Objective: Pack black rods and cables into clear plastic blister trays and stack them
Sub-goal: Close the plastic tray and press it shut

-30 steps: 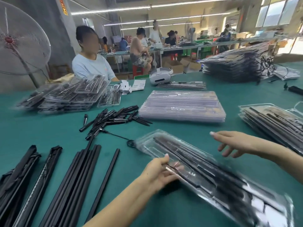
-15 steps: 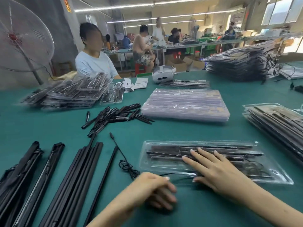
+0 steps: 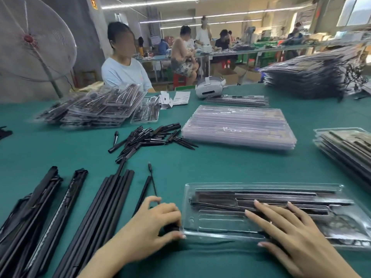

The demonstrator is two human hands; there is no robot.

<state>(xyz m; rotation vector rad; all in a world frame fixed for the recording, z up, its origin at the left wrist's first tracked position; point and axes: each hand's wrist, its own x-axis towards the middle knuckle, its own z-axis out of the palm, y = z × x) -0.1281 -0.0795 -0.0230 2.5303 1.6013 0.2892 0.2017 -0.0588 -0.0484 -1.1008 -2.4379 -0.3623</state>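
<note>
A clear blister tray [image 3: 230, 221] holding long black rods lies flat on the green table [image 3: 220, 169] in front of me. My right hand [image 3: 291, 233] rests on it with fingers spread and straight. Just left of the tray, my left hand [image 3: 154, 225] curls around a bundled black cable [image 3: 153, 183], whose thin free end runs up and away across the cloth. Long black rods [image 3: 104, 213] lie in rows at the near left. A heap of short black rods [image 3: 148, 137] sits mid-table.
A stack of empty clear trays [image 3: 239, 127] lies beyond the tray. Filled trays are stacked at the right edge [image 3: 347, 149], far right [image 3: 313, 77] and far left [image 3: 96, 109]. A white headset [image 3: 209, 89], a fan [image 3: 34, 43] and a seated person [image 3: 124, 73] are behind.
The tray swung from a tilted, carried position to lying flat and square. My right hand came down onto it. My left hand gathered the loose cable coil beside the tray.
</note>
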